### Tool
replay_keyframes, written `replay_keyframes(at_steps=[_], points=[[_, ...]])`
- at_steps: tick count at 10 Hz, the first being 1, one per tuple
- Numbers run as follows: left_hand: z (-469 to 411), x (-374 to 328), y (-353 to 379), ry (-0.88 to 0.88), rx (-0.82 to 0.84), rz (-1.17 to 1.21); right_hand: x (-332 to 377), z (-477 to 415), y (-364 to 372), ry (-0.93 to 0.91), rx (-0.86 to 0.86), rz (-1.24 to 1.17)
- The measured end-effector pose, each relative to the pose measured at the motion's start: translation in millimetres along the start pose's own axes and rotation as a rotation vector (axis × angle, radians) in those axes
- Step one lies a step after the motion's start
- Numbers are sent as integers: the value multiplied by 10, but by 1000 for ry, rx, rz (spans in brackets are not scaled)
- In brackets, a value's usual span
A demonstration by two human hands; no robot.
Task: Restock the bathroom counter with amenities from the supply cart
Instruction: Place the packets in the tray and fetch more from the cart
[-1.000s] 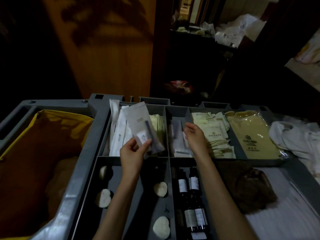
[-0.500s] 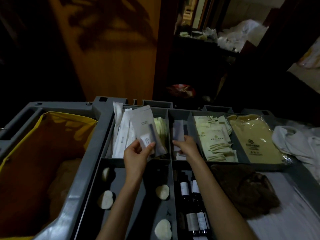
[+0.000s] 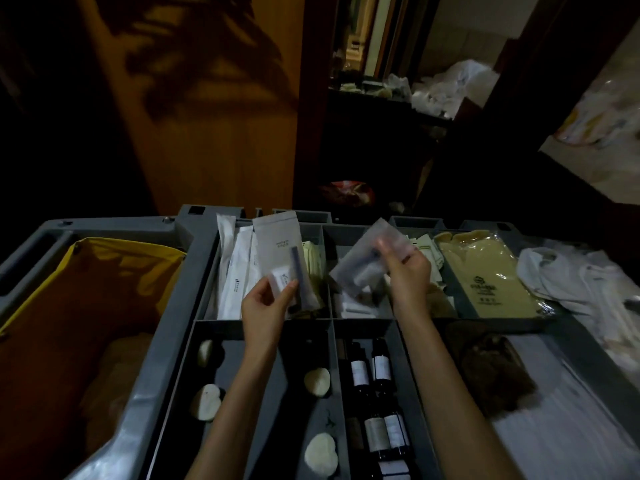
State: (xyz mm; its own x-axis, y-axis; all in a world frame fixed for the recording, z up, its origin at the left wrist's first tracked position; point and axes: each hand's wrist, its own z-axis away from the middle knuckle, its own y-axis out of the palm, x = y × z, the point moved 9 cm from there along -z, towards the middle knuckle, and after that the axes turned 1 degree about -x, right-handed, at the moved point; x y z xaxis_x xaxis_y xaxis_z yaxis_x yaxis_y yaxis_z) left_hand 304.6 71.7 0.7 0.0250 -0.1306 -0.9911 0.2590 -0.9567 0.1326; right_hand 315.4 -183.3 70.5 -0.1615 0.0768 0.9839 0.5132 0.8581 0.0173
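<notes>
While left grip holds packets, right grip has lifted pouch.

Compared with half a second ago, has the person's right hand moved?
Yes. The right hand has lifted out of the cart's middle compartment, rightward toward the cream sachets, holding a translucent packet.

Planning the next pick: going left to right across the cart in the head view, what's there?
Yellow bag, white sachets, grey pouch in left hand, clear packet in right hand, cream bag, white cloth.
</notes>
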Motion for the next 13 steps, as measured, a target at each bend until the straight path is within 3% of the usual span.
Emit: replay_keyframes(at_steps=[2, 3, 4, 8, 9, 10, 13], points=[[139, -94, 185, 3, 100, 62, 216, 24, -121, 112, 140, -75], [362, -73, 465, -53, 240, 108, 142, 124, -125, 190, 242, -41], [627, -37, 709, -105, 317, 140, 105, 195, -248, 199, 232, -16], [1779, -138, 1716, -123, 611, 10, 294, 819, -1891, 199, -99, -97], [2152, -166, 1923, -94, 646, -13, 174, 1285, -2278, 293, -117, -36], [2728, -91, 2167, -110, 745, -60, 103, 1883, -2864, 351, -246, 110], [5184, 110, 2658, -330, 1422, -194, 485, 3988, -4626, 358, -831, -18]])
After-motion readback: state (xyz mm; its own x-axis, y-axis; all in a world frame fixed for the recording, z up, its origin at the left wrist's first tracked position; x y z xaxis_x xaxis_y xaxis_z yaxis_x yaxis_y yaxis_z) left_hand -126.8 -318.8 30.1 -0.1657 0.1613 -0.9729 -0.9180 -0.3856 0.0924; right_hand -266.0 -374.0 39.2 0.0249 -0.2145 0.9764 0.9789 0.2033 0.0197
